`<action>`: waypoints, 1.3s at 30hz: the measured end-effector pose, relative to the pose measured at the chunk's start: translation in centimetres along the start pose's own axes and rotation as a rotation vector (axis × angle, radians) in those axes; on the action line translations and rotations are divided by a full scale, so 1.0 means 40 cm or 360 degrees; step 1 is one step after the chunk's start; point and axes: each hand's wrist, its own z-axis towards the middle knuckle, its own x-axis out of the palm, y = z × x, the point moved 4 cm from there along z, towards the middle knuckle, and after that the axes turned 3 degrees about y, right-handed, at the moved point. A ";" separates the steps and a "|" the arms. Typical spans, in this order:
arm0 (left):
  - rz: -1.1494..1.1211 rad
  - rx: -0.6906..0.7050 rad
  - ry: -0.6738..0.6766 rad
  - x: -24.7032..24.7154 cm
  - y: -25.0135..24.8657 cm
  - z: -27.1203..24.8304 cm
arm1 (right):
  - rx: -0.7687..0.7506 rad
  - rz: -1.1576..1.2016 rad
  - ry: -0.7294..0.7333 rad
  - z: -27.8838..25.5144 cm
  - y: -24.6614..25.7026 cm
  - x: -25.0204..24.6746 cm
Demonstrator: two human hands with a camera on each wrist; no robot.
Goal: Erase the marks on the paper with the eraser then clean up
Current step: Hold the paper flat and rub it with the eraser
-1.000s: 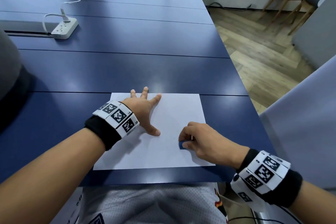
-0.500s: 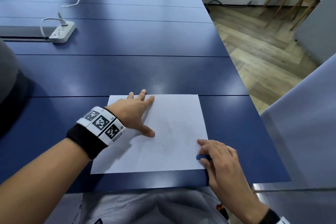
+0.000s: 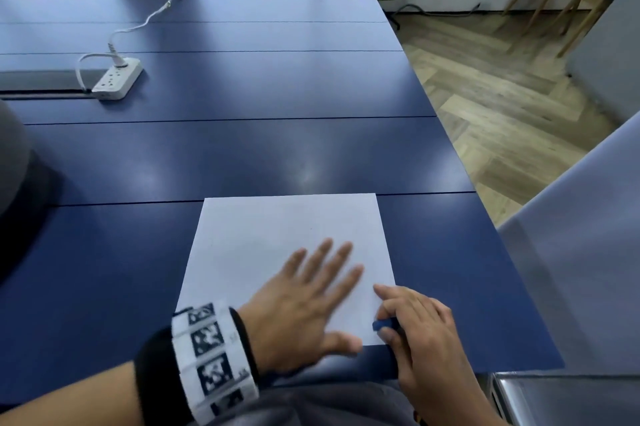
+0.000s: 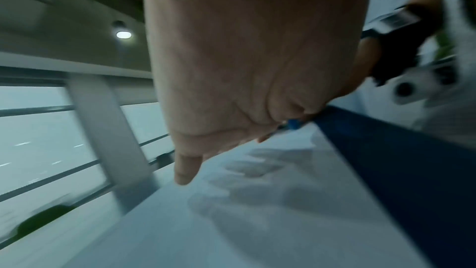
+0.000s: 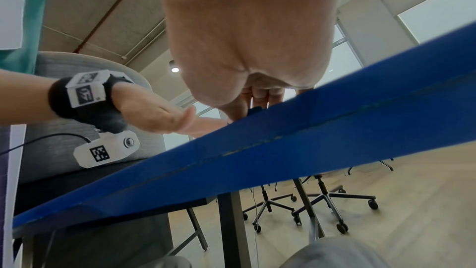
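A white sheet of paper (image 3: 287, 252) lies flat near the front edge of the blue worktop (image 3: 242, 148), its near right corner just beside that edge. The left hand (image 3: 304, 301) is spread over the lower middle of the sheet, fingers straight and slightly fanned, thumb reaching towards the front edge; it grips nothing (whether the palm presses down or only skims the sheet I cannot tell, as the hand is blurred). The right hand (image 3: 419, 332) sits at the paper's near right corner with its fingers curled, pinching a small blue eraser (image 3: 382, 325) between thumb and fingers. The eraser is at the sheet's right margin, close to the left thumb. In the right wrist view only a sliver of the eraser (image 5: 253, 109) peeks over the worktop edge. Any marks on the paper are too faint to make out. At the far left of the worktop lies a white power strip (image 3: 117, 79) with a cable plugged in.
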 end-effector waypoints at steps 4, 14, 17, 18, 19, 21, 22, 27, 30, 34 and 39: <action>-0.0021 0.0222 0.0013 0.054 -0.074 0.003 | -0.0024 -0.0006 0.0006 -0.005 -0.003 -0.001; -0.0130 -0.0395 -0.0095 0.031 0.092 -0.053 | 0.0023 0.0038 0.0016 -0.009 -0.006 0.000; -0.0018 0.0128 -0.0025 0.076 -0.034 -0.040 | 0.0012 0.0048 0.0019 -0.008 -0.005 -0.002; 0.0026 0.0252 -0.0008 0.091 -0.060 -0.037 | 0.0010 0.0045 0.0027 -0.007 -0.003 -0.003; 0.0033 0.0246 0.0072 0.097 -0.065 -0.039 | 0.0008 0.0040 0.0036 -0.007 -0.003 -0.004; -0.0055 0.0054 0.0040 0.082 -0.032 -0.043 | 0.0013 0.0035 0.0045 -0.008 -0.002 -0.005; -0.0086 -0.0070 -0.0034 0.064 -0.004 -0.045 | 0.0018 0.0034 0.0046 -0.007 -0.003 -0.005; -0.0194 -0.0511 0.0176 0.002 0.121 -0.025 | 0.0039 0.0053 0.0064 -0.003 -0.004 -0.006; -0.0020 -0.0181 0.0109 -0.029 0.062 0.042 | 0.0038 0.0052 0.0061 -0.001 -0.003 -0.008; 0.0039 0.0140 0.0165 -0.011 -0.028 0.104 | 0.0049 0.0033 0.0080 0.000 -0.004 -0.009; -0.0170 -0.0145 0.0244 -0.005 0.062 0.068 | 0.0090 0.0057 0.0069 0.003 -0.001 -0.008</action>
